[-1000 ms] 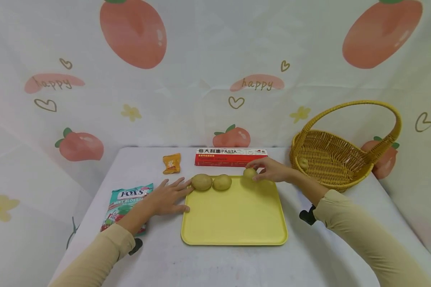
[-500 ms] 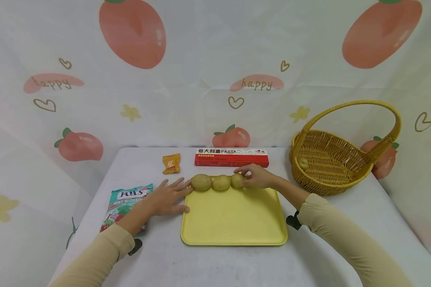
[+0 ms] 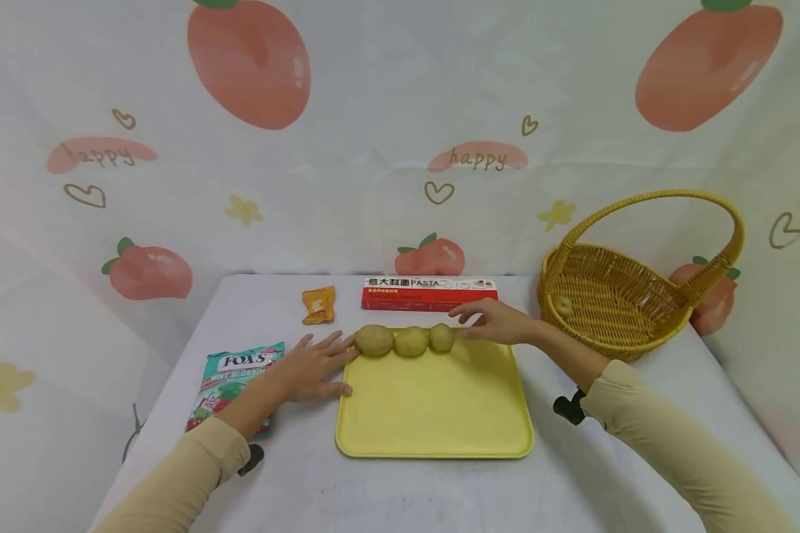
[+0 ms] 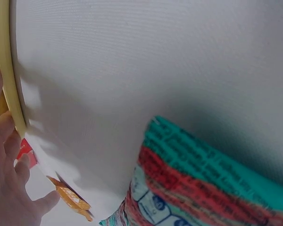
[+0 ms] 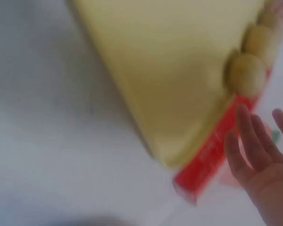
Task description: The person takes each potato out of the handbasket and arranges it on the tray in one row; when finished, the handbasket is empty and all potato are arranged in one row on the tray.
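Three potatoes lie in a row along the far edge of a yellow tray [image 3: 433, 407]: a large one [image 3: 374, 340] at the left, a middle one [image 3: 411, 341], and a smaller one [image 3: 442, 337] at the right. Fingers spread, my left hand [image 3: 313, 370] rests at the tray's left edge, its fingertips by the large potato. My right hand [image 3: 503, 323] is just right of the smallest potato and holds nothing. In the right wrist view, that hand [image 5: 269, 174] shows its fingers apart and a gap to the potatoes.
A wicker basket [image 3: 613, 344] with a tall handle stands at the right, one small potato [image 3: 563, 306] inside. Behind the tray lies a red pasta box [image 3: 430, 294]. An orange packet [image 3: 318, 305] and a green candy bag [image 3: 240, 370] are at the left.
My right hand has slid the smallest potato left along the tray against the middle one, then let go and drawn back right. My left hand has stayed in place.
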`<state>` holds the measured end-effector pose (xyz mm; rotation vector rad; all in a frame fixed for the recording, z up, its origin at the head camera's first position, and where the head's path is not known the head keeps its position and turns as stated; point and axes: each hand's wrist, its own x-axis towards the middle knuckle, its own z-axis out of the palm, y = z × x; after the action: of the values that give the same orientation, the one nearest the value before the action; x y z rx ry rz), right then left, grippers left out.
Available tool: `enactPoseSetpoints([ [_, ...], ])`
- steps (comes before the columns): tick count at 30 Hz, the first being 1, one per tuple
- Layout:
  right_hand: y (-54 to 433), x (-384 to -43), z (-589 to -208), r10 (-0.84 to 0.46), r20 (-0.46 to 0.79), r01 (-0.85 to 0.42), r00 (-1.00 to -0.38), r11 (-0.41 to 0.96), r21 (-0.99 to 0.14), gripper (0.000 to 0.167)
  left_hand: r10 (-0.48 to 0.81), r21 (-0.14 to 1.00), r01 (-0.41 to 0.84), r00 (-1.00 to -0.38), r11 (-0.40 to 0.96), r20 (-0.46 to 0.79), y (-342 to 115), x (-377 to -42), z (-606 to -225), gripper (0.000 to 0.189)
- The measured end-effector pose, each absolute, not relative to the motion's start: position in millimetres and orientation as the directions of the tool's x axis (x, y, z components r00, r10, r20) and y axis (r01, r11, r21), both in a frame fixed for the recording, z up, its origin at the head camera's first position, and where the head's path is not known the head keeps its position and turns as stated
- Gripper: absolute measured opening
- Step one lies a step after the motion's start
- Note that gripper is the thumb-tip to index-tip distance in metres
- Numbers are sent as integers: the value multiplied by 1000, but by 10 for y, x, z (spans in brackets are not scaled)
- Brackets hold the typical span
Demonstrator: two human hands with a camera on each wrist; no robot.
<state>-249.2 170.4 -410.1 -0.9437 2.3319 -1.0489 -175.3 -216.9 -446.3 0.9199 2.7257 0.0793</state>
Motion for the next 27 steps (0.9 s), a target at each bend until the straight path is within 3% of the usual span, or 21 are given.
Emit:
enactPoseSetpoints([
  [16, 2765, -2378, -3395, -632, -221, -351, -743, 648, -675, 38, 601, 144, 585, -764, 798, -233, -2168, -1761, -4457, 73],
  [22, 3159, -2412, -3353, -597, -191, -397, -779, 706, -587, 36, 597, 143, 581, -766, 801, -237, -2158, -1762, -4463, 73],
  [27, 3367, -2475, -3432, -539, -213, -342, -815, 743, -575, 44, 602, 141, 585, -764, 798, -234, -2163, -1763, -4462, 73],
])
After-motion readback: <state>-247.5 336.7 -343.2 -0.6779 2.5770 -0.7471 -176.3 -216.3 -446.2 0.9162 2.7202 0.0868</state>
